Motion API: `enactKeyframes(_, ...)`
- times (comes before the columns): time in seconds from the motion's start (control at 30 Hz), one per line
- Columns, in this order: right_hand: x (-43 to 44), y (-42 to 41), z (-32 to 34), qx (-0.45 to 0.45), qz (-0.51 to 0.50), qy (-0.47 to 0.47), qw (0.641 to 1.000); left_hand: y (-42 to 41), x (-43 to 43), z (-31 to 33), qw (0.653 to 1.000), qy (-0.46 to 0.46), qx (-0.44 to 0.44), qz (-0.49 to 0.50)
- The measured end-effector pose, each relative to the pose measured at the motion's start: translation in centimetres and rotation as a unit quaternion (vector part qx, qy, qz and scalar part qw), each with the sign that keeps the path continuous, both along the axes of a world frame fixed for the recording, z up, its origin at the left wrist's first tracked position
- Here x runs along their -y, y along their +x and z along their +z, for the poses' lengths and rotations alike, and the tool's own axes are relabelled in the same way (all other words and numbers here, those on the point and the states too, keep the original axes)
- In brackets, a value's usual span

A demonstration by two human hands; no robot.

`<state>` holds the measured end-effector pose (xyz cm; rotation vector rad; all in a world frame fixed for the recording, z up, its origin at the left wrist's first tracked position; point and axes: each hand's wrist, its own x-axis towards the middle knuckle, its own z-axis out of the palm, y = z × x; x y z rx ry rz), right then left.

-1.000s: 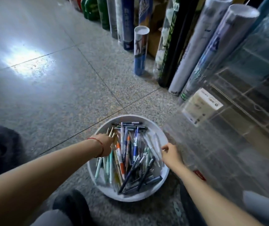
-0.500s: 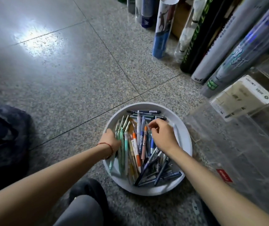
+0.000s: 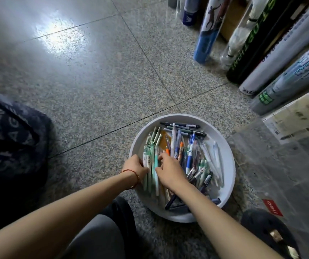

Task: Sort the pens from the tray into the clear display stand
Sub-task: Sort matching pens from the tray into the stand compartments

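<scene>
A red tag on the clear stand reads "deli". Green letters run along a black tube and pale ones cross a dark bag, but neither can be read.

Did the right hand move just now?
Yes. The right hand went leftward across the round white plastic tray, from its right rim to the mint-green pens.

A single wide-angle view, worn on the person's head, looks forward and steeply down at the speckled floor. It hangs close over the round tray of pens, low and right of centre. Tall tubes line the far right.
</scene>
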<state>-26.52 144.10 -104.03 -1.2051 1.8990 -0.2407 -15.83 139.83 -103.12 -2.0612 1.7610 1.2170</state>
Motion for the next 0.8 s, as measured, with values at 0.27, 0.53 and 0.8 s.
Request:
enactKeyframes(0.27,3.9,-1.1,0.3,-0.021,-0.06,-0.07,0.996,0.2,1.4,0.0,0.996,-0.078,-0.039,0.033)
enactKeyframes(0.53,9.9,0.1,0.1,-0.098,-0.035,0.055,0.993,-2.2,1.6,-0.1,0.998,-0.05,-0.041,0.005)
enactKeyframes(0.8,10.7,1.8,-0.7,-0.096,-0.019,0.109,0.989,-1.7,2.1,-0.3,0.996,-0.064,-0.044,0.05)
